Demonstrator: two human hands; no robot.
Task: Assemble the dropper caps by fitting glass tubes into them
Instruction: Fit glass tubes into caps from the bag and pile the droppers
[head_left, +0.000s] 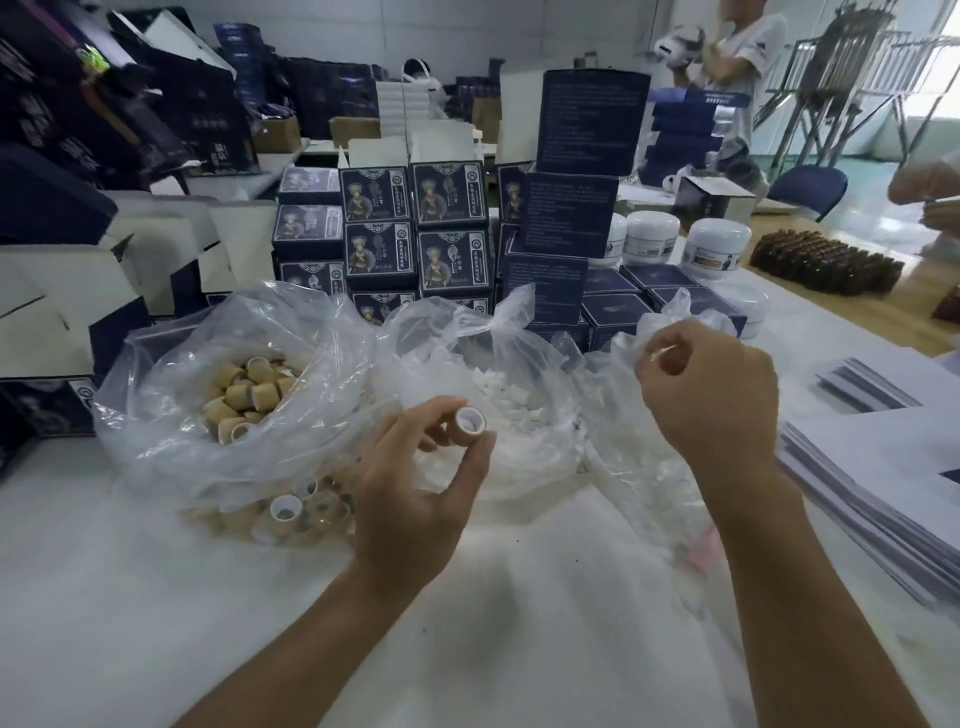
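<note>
Tan dropper cap, open end up, pinched in left hand near centre. Right hand curled, pinching something small and blurred, apart over clear bag.

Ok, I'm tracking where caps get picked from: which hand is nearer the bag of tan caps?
Left. The left hand pinches one cap just right of the bag of tan caps. The right hand is farther right, beyond the middle bag of white pieces.
</note>
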